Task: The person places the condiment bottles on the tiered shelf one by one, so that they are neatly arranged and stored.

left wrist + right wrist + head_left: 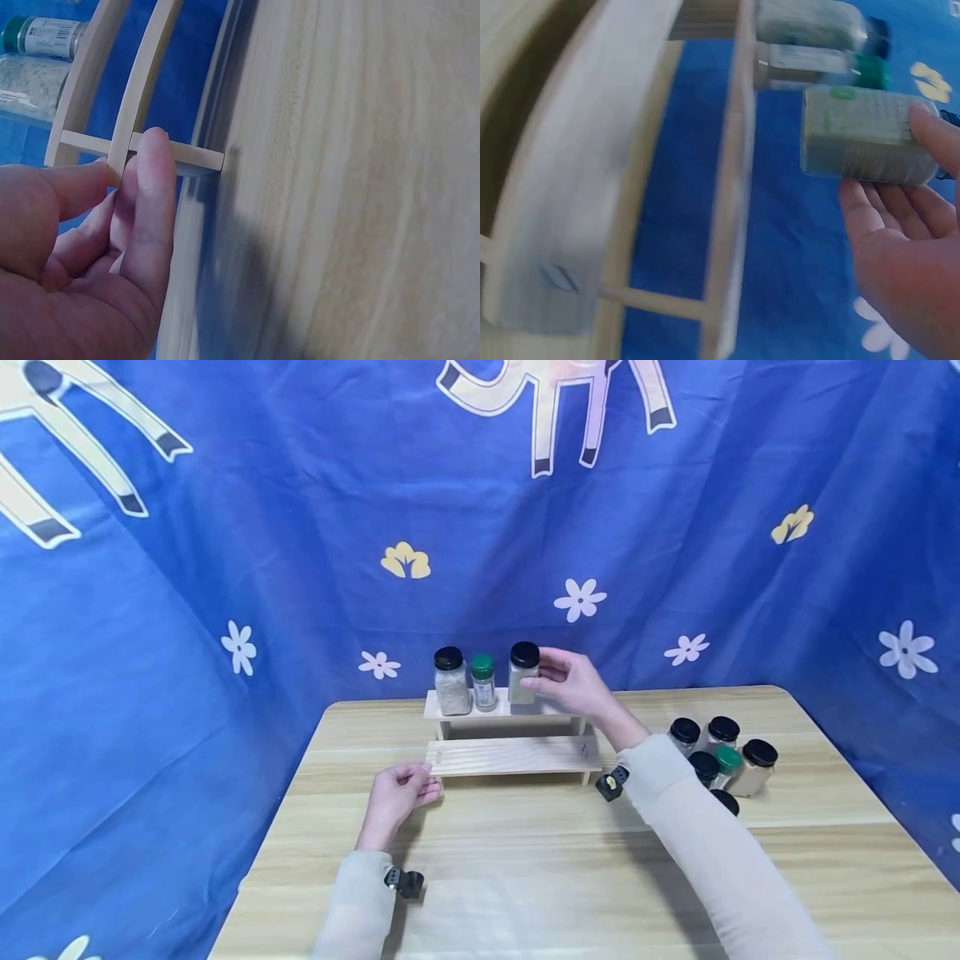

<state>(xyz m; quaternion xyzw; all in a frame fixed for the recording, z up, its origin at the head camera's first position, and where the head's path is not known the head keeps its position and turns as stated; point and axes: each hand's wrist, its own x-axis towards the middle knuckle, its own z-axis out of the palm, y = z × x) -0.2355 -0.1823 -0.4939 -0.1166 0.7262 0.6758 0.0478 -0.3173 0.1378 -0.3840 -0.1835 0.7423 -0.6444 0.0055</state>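
Note:
A small two-tier wooden rack (pixel 517 757) stands at the back of the table. My left hand (pixel 397 795) pinches the left end of its lower board (pixel 142 94) between thumb and fingers. With my right hand (pixel 576 685) I hold a square spice jar (pixel 862 139) with a black lid, thumb on one side and fingers on the other. In the right wrist view a gap shows between this jar's base and the upper board (pixel 733 165). Left of it on the upper tier are a small green-lidded spice jar (pixel 483 683) and a larger black-lidded spice jar (pixel 452 683).
Several more spice jars (pixel 756 767) with black or green lids stand grouped on the right of the wooden table (pixel 525 877), some partly hidden by my right sleeve (pixel 697 818). A blue patterned cloth (pixel 315 568) hangs close behind the rack and table edge.

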